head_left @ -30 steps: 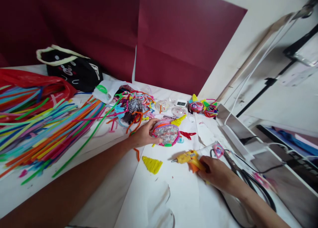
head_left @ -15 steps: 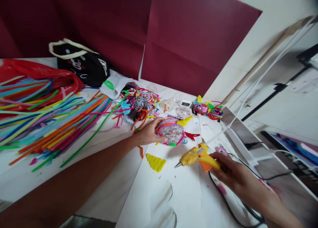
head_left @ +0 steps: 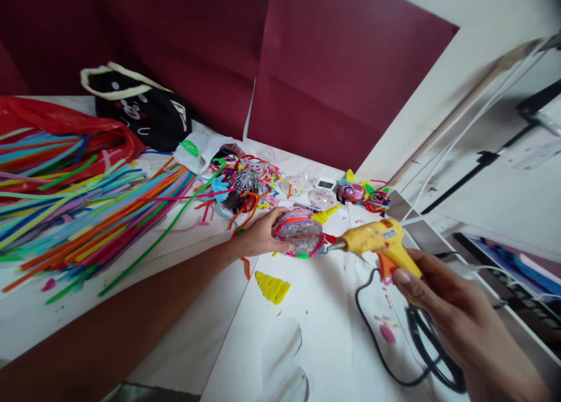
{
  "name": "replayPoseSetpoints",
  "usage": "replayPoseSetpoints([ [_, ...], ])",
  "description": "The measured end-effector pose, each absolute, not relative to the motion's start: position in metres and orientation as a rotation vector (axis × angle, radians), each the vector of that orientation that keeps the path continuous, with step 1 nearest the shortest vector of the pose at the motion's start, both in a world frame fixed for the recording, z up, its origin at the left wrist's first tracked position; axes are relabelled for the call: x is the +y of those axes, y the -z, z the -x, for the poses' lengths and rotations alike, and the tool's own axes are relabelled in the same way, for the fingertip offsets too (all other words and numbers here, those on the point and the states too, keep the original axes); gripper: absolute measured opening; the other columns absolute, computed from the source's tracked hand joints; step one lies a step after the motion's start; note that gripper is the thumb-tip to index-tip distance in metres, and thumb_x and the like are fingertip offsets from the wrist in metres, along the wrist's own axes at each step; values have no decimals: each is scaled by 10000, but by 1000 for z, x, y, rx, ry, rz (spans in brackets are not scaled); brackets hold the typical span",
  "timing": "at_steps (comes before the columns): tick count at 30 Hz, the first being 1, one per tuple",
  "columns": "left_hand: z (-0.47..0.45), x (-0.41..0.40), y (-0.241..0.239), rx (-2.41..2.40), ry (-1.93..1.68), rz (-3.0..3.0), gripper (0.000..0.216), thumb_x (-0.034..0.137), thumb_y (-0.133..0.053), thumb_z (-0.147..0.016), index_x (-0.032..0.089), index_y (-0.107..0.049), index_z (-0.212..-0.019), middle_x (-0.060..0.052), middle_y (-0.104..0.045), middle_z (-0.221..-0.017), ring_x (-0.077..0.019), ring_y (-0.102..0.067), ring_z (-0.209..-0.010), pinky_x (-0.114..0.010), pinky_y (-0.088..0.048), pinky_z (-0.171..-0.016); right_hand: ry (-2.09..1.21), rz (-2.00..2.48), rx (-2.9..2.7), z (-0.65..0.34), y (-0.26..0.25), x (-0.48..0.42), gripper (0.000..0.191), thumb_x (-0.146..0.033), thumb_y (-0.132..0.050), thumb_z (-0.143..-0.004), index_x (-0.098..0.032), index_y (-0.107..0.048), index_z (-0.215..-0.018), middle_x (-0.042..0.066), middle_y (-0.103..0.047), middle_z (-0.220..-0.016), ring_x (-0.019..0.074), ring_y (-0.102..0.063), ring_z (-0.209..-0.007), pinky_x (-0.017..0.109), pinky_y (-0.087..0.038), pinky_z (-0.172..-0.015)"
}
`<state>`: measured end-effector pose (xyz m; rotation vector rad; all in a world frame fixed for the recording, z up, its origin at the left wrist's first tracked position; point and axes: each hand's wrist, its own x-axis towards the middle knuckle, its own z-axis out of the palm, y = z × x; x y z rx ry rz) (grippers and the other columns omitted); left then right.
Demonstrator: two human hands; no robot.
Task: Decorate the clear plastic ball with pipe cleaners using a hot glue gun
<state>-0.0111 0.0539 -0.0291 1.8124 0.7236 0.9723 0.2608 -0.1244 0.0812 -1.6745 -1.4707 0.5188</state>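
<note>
My left hand (head_left: 262,236) grips the left edge of a round clear ornament (head_left: 302,232) wrapped in coloured pipe cleaners, with a yellow spiral horn (head_left: 325,214) at its top right. It rests on the white table (head_left: 315,338). My right hand (head_left: 442,305) is closed round the handle of a yellow hot glue gun (head_left: 380,243) with an orange trigger. The gun is lifted and its nozzle points left, almost touching the ornament's right edge. A black cord (head_left: 394,343) trails from the gun.
A yellow pipe-cleaner cone (head_left: 272,286) lies below the ornament. Many long coloured pipe cleaners (head_left: 87,209) spread over the left, beside a red plastic bag (head_left: 65,133) and a black pouch (head_left: 140,113). Two finished colourful ornaments (head_left: 363,194) sit at the back right.
My right hand has lifted the glue gun off the table and carried it up and left until its nozzle reaches the ornament. My left hand keeps hold of the ornament.
</note>
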Motion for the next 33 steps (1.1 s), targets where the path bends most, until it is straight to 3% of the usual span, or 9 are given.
replayPoseSetpoints([
  [4, 12, 54, 29, 724, -969, -1818, 842, 311, -852, -625, 219, -433, -1350, -139, -580, -1337, -299, -597, -1205, -421, -492, -996, -590, 1511, -1272, -258, -83, -120, 347, -458, -782, -744, -284, -619, -996, 33, -691, -915, 203, -674, -754, 243, -555, -535],
  [7, 11, 53, 29, 729, -964, -1822, 832, 306, -848, -625, 216, -444, -1347, -135, -602, -1318, -304, -598, -1206, -434, -485, -1006, -605, 1520, -1308, -255, -84, -120, 326, -419, -801, -741, -264, -612, -956, 36, -701, -858, 188, -666, -655, 246, -542, -474],
  [13, 10, 53, 29, 741, -963, -1845, 851, 300, -842, -629, 210, -428, -1368, -134, -612, -1311, -300, -601, -1202, -438, -468, -1030, -685, 1491, -1494, -237, -92, -113, 367, -424, -764, -781, -242, -568, -1032, 31, -726, -828, 171, -663, -554, 270, -545, -451],
  [17, 9, 52, 28, 765, -965, -1858, 849, 305, -838, -629, 199, -430, -1366, -146, -600, -1327, -312, -589, -1218, -443, -468, -1030, -671, 1453, -1531, -226, -93, -100, 385, -426, -786, -755, -243, -566, -1011, 27, -741, -869, 164, -669, -554, 273, -560, -475],
  [33, 5, 47, 27, 792, -1012, -1850, 849, 300, -836, -633, 226, -442, -1381, -120, -586, -1360, -307, -569, -1247, -425, -470, -1041, -539, 1498, -1633, -212, -104, -72, 386, -451, -771, -738, -231, -519, -931, -10, -664, -711, 147, -624, -509, 258, -537, -429],
])
